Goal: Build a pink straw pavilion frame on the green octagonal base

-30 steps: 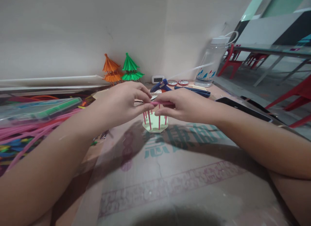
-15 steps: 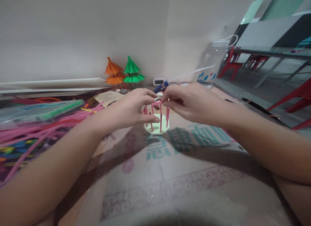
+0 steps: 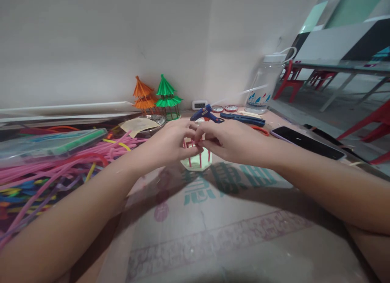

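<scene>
A small frame of pink pipe cleaner posts [image 3: 200, 160] rises from a pale green octagonal base [image 3: 196, 166] in front of me. My left hand [image 3: 170, 143] closes around the frame's upper left side, its thumb and fingertips drawn together by the post tops. From the other side my right hand [image 3: 231, 141] pinches a short pink strip at the top, thumb against forefinger. The fingertips of both hands meet there and cover part of the strip. Just behind them lies a blue glue gun [image 3: 210, 113].
Orange [image 3: 144, 92] and green [image 3: 166, 92] pagoda models stand by the wall, with a small digital timer [image 3: 199, 105] to their right. Pink pipe cleaners [image 3: 122, 145] pile up at left. A dark blue tool [image 3: 242, 119], phone [image 3: 307, 141] and clear bottle [image 3: 262, 86] sit at right.
My right hand has moved slightly left and down, and my left thumb and fingers have drawn closer together. The pink strip sits lower, by the post tops.
</scene>
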Action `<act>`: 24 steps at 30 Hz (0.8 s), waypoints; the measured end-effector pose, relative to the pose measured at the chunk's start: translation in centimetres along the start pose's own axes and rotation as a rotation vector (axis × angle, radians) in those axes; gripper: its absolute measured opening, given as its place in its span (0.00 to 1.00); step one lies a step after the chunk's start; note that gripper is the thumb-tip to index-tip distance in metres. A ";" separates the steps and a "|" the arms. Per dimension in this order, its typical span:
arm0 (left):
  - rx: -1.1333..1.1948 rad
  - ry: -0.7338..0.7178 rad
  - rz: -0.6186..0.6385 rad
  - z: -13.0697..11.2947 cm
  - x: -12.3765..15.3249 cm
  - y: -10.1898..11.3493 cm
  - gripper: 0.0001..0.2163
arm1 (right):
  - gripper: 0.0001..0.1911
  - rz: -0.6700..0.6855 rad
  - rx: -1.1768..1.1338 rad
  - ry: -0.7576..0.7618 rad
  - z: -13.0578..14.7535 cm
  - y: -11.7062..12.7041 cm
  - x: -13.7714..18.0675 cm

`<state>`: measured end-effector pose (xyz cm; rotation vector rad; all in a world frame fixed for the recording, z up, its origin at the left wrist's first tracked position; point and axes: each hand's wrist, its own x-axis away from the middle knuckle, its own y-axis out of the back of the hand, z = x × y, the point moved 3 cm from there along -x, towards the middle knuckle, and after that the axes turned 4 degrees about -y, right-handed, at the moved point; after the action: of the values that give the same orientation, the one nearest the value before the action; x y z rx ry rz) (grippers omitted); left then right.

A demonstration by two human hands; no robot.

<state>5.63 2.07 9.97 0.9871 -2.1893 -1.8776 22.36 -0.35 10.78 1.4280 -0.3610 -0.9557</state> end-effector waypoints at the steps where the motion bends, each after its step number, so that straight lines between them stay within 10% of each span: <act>1: -0.001 -0.005 0.002 0.0 0.0 0.0 0.07 | 0.09 0.000 -0.003 0.013 0.0 -0.2 0.0; 24: -0.035 0.045 0.148 1.4 0.8 2.7 0.11 | 0.12 -0.041 -0.086 -0.088 -0.2 0.0 -0.2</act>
<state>3.21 2.94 11.83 0.8283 -2.1328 -1.8036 22.32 -0.06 10.80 1.3221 -0.3522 -1.0573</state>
